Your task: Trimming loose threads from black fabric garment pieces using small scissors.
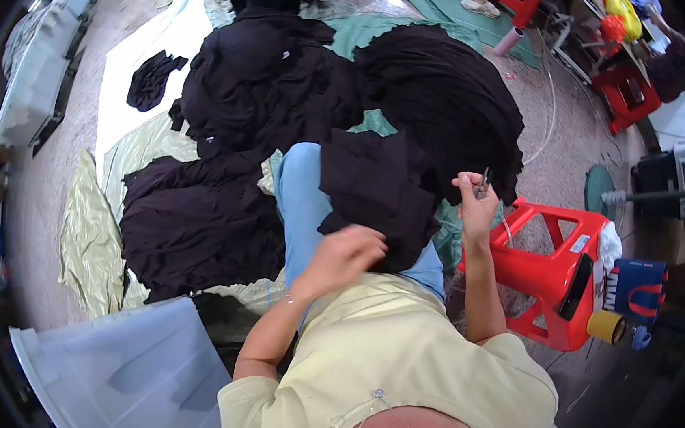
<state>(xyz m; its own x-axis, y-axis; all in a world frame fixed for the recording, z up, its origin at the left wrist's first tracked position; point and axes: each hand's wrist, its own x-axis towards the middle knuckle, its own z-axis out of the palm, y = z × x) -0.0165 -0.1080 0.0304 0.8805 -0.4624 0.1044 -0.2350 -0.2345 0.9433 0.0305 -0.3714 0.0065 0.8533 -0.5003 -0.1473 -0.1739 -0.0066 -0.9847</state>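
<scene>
Across my lap lies a piece of black cloth (381, 189), draped over my light blue trousers. My left hand (347, 255) is over its near edge, fingers bent and smeared by motion; whether they grip the cloth cannot be made out. My right hand (476, 197) is raised beside the cloth, closed on a small dark metal tool that looks like thread snips (485, 182). Beyond my knees are large heaps of black garments: one heap (268, 85) straight ahead, another heap (443, 92) to the right, and a third heap (198, 230) on the left.
A red plastic stool (538, 260) stands by my right arm, with a dark phone-like object (576, 285), a yellow roll (606, 327) and a blue bag (637, 289) beside it. A pale plastic bin (129, 366) sits at lower left. White sheeting (121, 93) lies under a small black garment (154, 81).
</scene>
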